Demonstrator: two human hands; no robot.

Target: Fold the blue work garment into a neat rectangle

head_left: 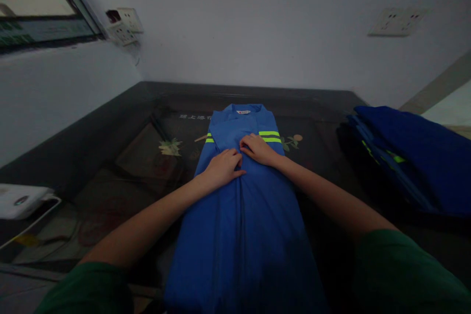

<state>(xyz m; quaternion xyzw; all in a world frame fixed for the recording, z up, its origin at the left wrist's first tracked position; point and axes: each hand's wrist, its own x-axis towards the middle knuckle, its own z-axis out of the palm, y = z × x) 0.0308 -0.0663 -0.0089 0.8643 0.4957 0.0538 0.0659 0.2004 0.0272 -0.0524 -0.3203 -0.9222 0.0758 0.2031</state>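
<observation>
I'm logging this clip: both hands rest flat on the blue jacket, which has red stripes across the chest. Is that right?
Not quite. The stripes are fluorescent yellow-green, not red, as the head view shows. The rest holds: the left hand and right hand both rest flat on the blue jacket.

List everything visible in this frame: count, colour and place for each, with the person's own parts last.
jacket: 1, blue with yellow-green stripes, laid folded down the middle of the table, collar away from the person.
pile of clothes: 1, dark blue, on the table's right side.
table: 1, dark and glossy with a printed top, against the wall.
white device: 1, with a cable, at the left edge.
wall sockets: 2 white near the left corner, another white plate upper right.
window: 1, dark frame, upper left.
left hand: flat on the jacket.
right hand: flat on the jacket, beside the left hand.
sleeves: 2, green, bottom corners.
</observation>
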